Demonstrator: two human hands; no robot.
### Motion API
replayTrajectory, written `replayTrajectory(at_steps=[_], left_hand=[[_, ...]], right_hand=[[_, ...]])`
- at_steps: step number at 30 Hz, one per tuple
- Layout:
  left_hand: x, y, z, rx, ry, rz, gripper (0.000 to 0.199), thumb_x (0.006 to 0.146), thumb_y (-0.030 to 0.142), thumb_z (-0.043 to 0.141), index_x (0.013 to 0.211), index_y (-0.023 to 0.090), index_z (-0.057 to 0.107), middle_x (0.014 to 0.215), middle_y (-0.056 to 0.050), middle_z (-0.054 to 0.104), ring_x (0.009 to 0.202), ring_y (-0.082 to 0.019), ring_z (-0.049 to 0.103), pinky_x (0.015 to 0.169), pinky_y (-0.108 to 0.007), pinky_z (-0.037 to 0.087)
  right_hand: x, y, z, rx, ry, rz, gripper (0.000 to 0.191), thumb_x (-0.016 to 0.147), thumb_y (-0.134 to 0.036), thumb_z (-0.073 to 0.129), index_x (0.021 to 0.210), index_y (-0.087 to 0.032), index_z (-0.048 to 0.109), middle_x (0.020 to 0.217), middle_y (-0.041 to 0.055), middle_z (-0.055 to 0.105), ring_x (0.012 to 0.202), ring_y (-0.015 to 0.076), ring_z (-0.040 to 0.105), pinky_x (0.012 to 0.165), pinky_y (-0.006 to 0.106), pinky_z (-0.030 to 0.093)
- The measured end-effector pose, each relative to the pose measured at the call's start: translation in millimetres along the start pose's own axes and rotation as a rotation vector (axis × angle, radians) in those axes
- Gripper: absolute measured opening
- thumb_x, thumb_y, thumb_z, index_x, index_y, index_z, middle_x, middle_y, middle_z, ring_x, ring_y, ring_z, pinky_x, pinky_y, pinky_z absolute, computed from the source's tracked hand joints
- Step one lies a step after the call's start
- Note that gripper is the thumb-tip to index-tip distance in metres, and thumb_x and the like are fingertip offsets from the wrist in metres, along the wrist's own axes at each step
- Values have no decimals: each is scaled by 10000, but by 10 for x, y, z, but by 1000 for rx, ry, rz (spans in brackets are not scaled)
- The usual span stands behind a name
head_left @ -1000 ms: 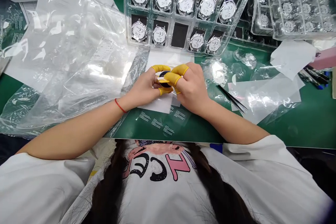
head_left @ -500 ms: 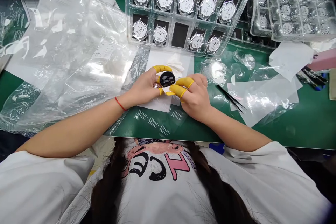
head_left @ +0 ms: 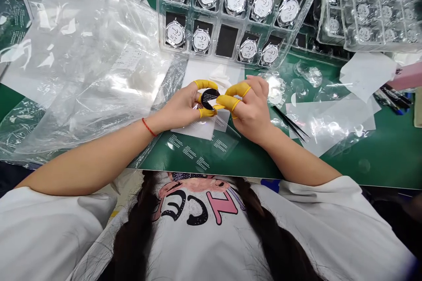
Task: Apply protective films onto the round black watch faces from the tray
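My left hand [head_left: 184, 104], in yellow finger cots, grips a round watch [head_left: 207, 95] by its edge between thumb and fingers. Its black face bears small white printed text and is turned up toward me. Fingers of my right hand [head_left: 252, 107], also in yellow cots, pinch a small folded white wipe [head_left: 212, 103] against the lower right part of the face. Below both hands lie white paper sheets [head_left: 201, 128] and a clear film with printed white text [head_left: 224, 142]. A crumpled white wipe pile [head_left: 220, 77] is just behind the watch.
A clear plastic tray [head_left: 212, 17] of watches, backs up, stands at the back; more stacked trays [head_left: 379, 46] are at right. Large clear plastic bags [head_left: 99, 79] cover the left. Black tweezers [head_left: 290, 123], clear round films [head_left: 278, 90] and pens [head_left: 392, 99] lie rightward.
My right hand has shifted slightly right and up, bringing the wipe from the watch's lower edge onto its face. My left hand keeps hold of the watch, which is tilted a little differently.
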State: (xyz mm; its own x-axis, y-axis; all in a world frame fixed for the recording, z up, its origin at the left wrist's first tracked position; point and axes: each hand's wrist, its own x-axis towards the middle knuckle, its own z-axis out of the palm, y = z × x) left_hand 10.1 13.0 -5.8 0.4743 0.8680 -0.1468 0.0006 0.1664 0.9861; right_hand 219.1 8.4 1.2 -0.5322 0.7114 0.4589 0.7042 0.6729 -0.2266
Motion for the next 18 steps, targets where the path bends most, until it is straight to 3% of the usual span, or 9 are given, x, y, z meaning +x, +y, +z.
replayTrajectory(at_steps=[3,8,12,18], left_hand=[[1,26,12,-18,25,4,568,659,189,828,1152,204,547,791,32,647,688,-90,631,608,-207,515],[9,39,6,-69,33,-22,613,620,106,817,1151,215,531,859,31,666,730,-93,669,627,-195,544],[3,33,3,-47,53,6,595,631,113,819,1146,210,536,862,26,673,743,-96,685,612,-181,542],[-11,11,23,-39,16,15,565,686,137,798,1171,227,524,804,43,686,733,-110,712,648,-212,568]], right_hand=[[-86,-16,11,-50,109,-99,359,1003,-256,320,999,-333,671,967,27,634,955,198,554,1016,525,423],[-161,-92,33,-75,101,-91,313,977,-206,373,982,-327,662,930,24,634,926,196,559,988,501,438],[-164,-99,22,-38,166,-131,298,957,-152,403,1010,-323,642,950,19,639,930,189,558,976,469,444],[-70,-41,-76,-16,183,-8,241,990,-297,425,1045,-327,657,980,47,643,1001,228,563,1024,554,400]])
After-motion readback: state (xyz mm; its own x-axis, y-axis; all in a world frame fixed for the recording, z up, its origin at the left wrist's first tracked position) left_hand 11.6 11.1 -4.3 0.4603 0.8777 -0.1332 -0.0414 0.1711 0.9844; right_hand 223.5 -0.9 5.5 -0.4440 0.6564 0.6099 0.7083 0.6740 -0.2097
